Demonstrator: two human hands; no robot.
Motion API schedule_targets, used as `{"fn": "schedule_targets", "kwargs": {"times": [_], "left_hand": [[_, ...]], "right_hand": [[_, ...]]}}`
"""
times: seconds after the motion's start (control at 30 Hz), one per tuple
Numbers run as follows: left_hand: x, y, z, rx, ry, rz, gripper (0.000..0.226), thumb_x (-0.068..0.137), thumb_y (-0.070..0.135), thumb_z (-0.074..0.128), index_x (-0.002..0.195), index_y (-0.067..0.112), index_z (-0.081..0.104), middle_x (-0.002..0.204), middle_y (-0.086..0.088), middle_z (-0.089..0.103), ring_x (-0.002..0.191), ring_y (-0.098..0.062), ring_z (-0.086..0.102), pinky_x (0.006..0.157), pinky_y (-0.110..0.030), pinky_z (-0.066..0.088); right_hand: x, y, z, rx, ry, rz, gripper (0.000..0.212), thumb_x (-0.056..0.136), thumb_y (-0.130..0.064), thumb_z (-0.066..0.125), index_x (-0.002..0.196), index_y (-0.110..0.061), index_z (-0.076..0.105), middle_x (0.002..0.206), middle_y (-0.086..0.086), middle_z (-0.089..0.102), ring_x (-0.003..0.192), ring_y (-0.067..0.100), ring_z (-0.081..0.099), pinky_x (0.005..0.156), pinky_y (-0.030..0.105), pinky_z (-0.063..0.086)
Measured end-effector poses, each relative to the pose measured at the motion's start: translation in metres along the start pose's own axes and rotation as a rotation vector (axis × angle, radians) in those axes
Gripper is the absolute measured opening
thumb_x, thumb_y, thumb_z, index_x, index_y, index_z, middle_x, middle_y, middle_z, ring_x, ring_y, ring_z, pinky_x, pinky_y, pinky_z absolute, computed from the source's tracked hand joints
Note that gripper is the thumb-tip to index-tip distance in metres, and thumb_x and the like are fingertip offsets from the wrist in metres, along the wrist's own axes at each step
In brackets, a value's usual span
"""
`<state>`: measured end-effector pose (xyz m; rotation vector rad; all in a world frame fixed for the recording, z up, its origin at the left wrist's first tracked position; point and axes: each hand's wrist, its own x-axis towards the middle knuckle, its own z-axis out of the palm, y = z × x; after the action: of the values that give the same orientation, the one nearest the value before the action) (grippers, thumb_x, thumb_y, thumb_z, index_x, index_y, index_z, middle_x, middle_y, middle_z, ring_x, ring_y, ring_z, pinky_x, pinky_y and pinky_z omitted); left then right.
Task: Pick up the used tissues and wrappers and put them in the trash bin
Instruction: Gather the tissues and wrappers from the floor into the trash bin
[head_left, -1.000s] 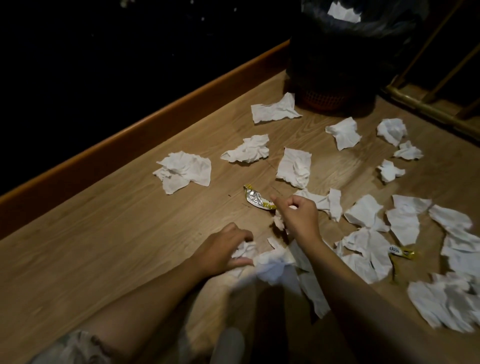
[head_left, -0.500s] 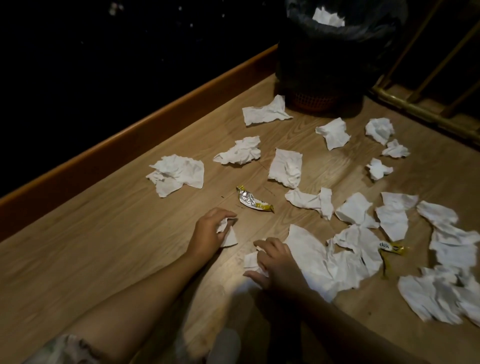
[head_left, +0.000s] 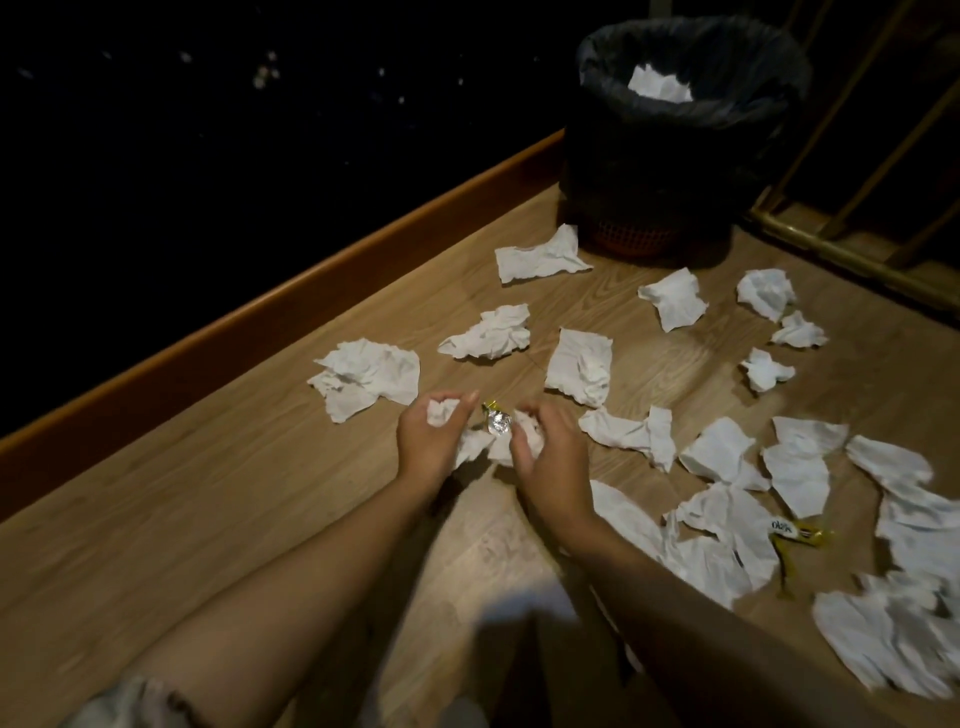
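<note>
I had my left hand (head_left: 434, 436) curled round a tissue wad (head_left: 441, 413) and my right hand (head_left: 545, 452) clutching another (head_left: 527, 434), closing on the foil wrapper (head_left: 496, 420) between them; the trash bin (head_left: 691, 104) stood well beyond, so I judged gathering handfuls spared trips.

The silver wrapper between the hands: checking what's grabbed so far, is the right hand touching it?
Cannot tell. In the head view the silver wrapper sits right against the right hand fingertips, which grip tissue; no plain contact or gap shows.

Both hands, left hand (head_left: 434, 441) and right hand (head_left: 545, 457), moved forward beside the foil wrapper (head_left: 496, 420), clutching tissues.
</note>
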<state>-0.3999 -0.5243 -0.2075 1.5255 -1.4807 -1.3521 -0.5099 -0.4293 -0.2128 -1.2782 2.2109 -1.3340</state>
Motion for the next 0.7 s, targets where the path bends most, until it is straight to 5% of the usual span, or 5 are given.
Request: {"fn": "schedule_targets", "kwargs": {"times": [0.3, 0.37, 0.57, 0.7], "left_hand": [[0.038, 0.150, 0.034, -0.051, 0.053, 0.427, 0.023, 0.086, 0.026, 0.072, 0.105, 0.017, 0.062, 0.094, 0.010, 0.063, 0.089, -0.005, 0.061, 0.070, -0.013, 0.049], [0.044, 0.188, 0.045, -0.068, 0.022, 0.496, 0.021, 0.085, 0.025, 0.073, 0.103, 0.016, 0.063, 0.092, 0.008, 0.065, 0.086, -0.006, 0.062, 0.070, -0.017, 0.050], [0.065, 0.264, 0.087, -0.026, -0.035, 0.575, 0.018, 0.084, 0.026, 0.074, 0.097, 0.018, 0.065, 0.090, -0.001, 0.069, 0.084, -0.016, 0.067, 0.071, -0.033, 0.057], [0.084, 0.284, 0.122, -0.031, 0.031, 0.502, 0.016, 0.085, 0.018, 0.072, 0.099, 0.015, 0.064, 0.094, -0.003, 0.068, 0.087, -0.017, 0.066, 0.068, -0.023, 0.052]], "right_hand": [[0.143, -0.076, -0.089, -0.076, 0.195, -0.406, 0.018, 0.088, -0.008, 0.059, 0.105, -0.013, 0.062, 0.099, 0.002, 0.062, 0.096, 0.011, 0.052, 0.080, 0.014, 0.040], [0.170, -0.083, -0.115, -0.125, 0.199, -0.469, 0.020, 0.086, -0.007, 0.059, 0.105, -0.013, 0.062, 0.098, 0.001, 0.062, 0.094, 0.008, 0.051, 0.079, 0.011, 0.038], [0.230, -0.078, -0.175, -0.269, 0.214, -0.591, 0.022, 0.083, -0.006, 0.062, 0.105, -0.011, 0.063, 0.098, 0.005, 0.063, 0.096, 0.018, 0.056, 0.079, 0.025, 0.046], [0.260, -0.054, -0.187, -0.226, 0.281, -0.513, 0.021, 0.082, -0.004, 0.060, 0.101, -0.014, 0.063, 0.096, 0.002, 0.063, 0.095, 0.015, 0.056, 0.081, 0.016, 0.042]]}}
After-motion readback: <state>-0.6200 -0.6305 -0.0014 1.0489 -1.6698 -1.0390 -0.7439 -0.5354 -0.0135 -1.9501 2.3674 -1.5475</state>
